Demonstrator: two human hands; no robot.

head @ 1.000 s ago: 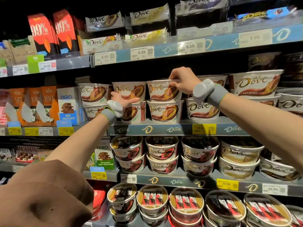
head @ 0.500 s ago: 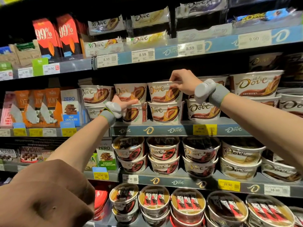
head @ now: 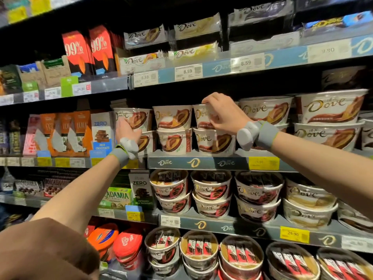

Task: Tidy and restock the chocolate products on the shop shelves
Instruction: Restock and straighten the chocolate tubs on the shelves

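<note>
Now your right hand (head: 224,116) is curled round the upper Dove tub (head: 202,117) in the third stack from the left on the middle shelf (head: 201,163), fingers over its rim and thumb against its front. That tub sits on top of a second Dove tub (head: 214,141), which stands on the shelf itself. Your left hand (head: 126,131) reaches to the leftmost stack, its palm and fingers laid against the side of the top tub (head: 132,118) there; the fingertips pass behind the tub, so you cannot tell whether they grip it or only press on it. Between your two hands stands another stack of two tubs (head: 173,130), untouched. Each wrist carries a grey band with a pale device on it. To the right of your right hand, larger Dove tubs (head: 331,118) are stacked in pairs along the same shelf. Left of the tubs stand upright bar boxes, among them a blue Zero milk chocolate box (head: 102,130). One shelf down, red-labelled Dove tubs (head: 212,190) sit in stacks of two, with yellow price tags (head: 263,163) on the shelf edges.
</note>
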